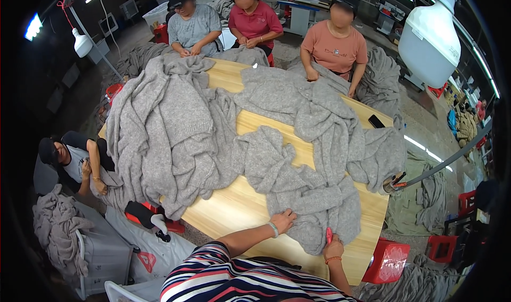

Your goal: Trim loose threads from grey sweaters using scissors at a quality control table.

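Nearest, the person's left hand (283,220) is lying flat with fingers spread on a grey sweater (314,209), pressing it down at the near edge of the wooden table (239,206). Just beside it, the right hand (333,247) is closing around a small pink tool (329,235) and touching the sweater's lower hem. Farther across the table, a big heap of grey sweaters (175,131) is covering most of the top. Toward the table's far right corner, a black phone (376,121) is lying on bare wood. Beyond the table's far edge, three people are sitting and handling more grey knitwear, and another person is sitting at the table's left side. Above the table's right end, a white lamp (430,38) is hanging.
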